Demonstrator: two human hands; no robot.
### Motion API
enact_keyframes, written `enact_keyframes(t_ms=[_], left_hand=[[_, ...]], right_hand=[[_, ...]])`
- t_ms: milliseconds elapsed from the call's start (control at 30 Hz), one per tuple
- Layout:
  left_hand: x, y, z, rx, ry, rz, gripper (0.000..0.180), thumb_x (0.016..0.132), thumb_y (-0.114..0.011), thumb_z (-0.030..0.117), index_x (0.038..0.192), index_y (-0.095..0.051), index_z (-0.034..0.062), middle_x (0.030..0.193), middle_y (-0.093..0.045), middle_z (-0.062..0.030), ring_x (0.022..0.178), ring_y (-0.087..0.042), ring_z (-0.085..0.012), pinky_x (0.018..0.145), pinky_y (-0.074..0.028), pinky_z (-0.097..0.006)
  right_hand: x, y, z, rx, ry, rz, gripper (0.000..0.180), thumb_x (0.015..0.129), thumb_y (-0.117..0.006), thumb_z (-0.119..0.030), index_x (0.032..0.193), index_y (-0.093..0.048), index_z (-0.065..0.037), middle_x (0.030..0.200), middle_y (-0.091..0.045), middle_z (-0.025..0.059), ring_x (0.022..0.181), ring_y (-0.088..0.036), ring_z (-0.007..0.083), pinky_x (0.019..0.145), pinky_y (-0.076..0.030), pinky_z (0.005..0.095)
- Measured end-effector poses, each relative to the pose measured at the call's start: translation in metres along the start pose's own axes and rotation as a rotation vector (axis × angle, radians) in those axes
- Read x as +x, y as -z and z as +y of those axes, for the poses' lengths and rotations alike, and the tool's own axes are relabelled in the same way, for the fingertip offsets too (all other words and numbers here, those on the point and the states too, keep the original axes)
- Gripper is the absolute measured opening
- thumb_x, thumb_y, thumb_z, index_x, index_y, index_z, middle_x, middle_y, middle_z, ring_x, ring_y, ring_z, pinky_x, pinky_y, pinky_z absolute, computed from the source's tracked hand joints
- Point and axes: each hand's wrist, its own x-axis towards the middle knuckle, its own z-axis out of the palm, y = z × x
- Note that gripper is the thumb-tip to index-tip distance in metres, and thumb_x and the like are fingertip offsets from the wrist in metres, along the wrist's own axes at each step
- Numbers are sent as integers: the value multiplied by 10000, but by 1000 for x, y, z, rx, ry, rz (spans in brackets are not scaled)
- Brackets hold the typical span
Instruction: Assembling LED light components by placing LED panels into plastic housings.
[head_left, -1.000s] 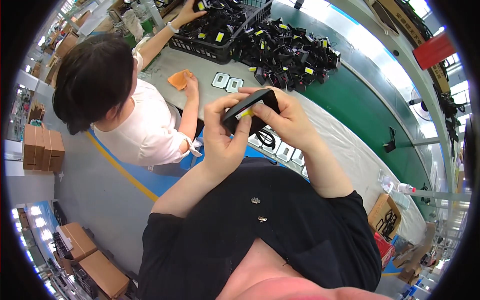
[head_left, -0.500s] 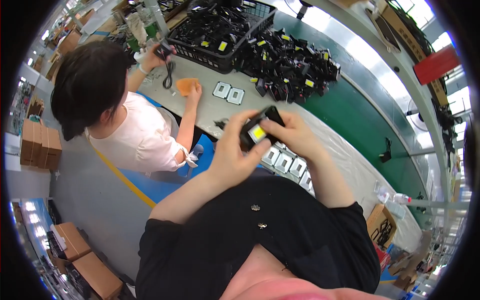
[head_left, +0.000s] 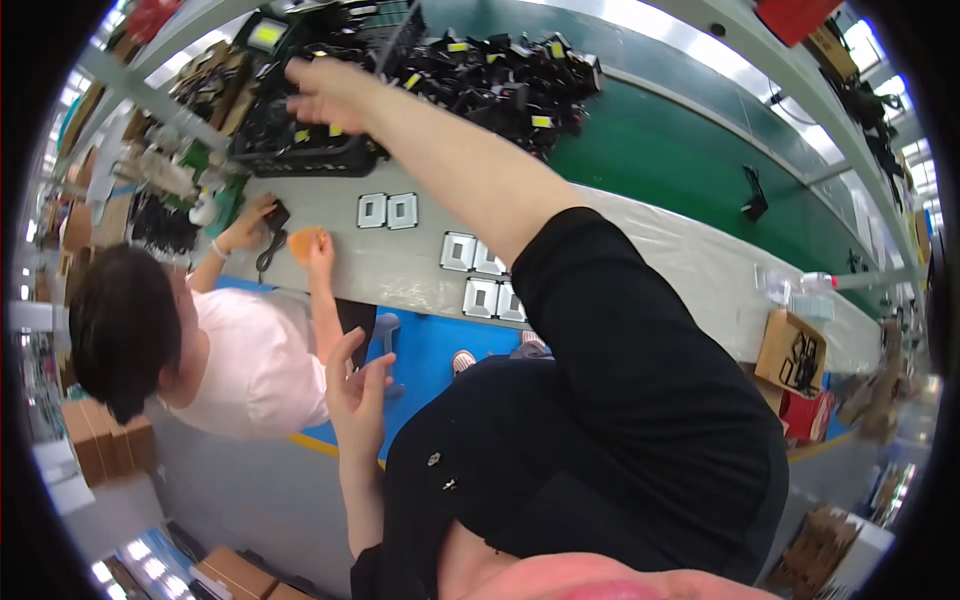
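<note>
My right arm stretches across to the far left, and my right hand (head_left: 335, 95) hangs with spread fingers over the black plastic crate (head_left: 310, 160) full of black lamps and cables. Just beyond its fingertips is a small black floodlight (head_left: 266, 36) with a yellow square on its face, apart from the hand. Whether it rests on the heap or is in the air, I cannot tell. My left hand (head_left: 358, 388) is raised near my body, fingers apart and holding nothing, close to the co-worker's arm.
A pile of black floodlights (head_left: 500, 80) lies right of the crate. Silver square frames (head_left: 459, 251) sit on the pale-covered table (head_left: 640, 260). On the left, a co-worker (head_left: 250, 360) holds an orange cloth (head_left: 303, 245) and a black corded piece. A cardboard box (head_left: 790, 350) stands right.
The floodlight I held in both hands has left them. My right hand has swung far left over the crate, and my left hand has dropped back toward my body.
</note>
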Motion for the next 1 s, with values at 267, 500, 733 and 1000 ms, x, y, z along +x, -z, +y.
enact_keyframes(t_ms=[267,500,733,1000], left_hand=[[-2,-10,-36,35,184,63,301,887,-508,71,1179,-468,13,1173,-517,-102,879,-625,-177,634,-481,-204],[-14,-50,-69,-22,499,65,266,885,-505,80,1141,-483,10,1128,-525,-86,906,-602,-167,698,-466,-232],[-3,-91,-61,46,545,89,268,886,-498,67,1147,-485,9,1124,-528,-92,918,-594,-168,708,-459,-226],[11,-105,-52,68,491,-16,273,890,-490,75,1156,-482,12,1122,-539,-80,927,-588,-158,731,-453,-239]], right_hand=[[-104,255,-9,-947,-199,660,435,723,-659,-262,1106,-612,-64,1019,-647,90,900,-614,180,797,-475,298],[-180,483,-28,-1471,-439,1016,559,752,-500,-117,1299,-417,-194,1352,-390,121,1194,-436,326,983,-378,386],[-155,467,-21,-1733,-460,654,417,755,-608,-168,1155,-495,-192,1267,-435,96,1109,-495,309,900,-438,386],[-281,472,-26,-1742,-403,708,164,746,-527,-72,906,-519,-108,962,-565,122,940,-559,320,784,-459,399]])
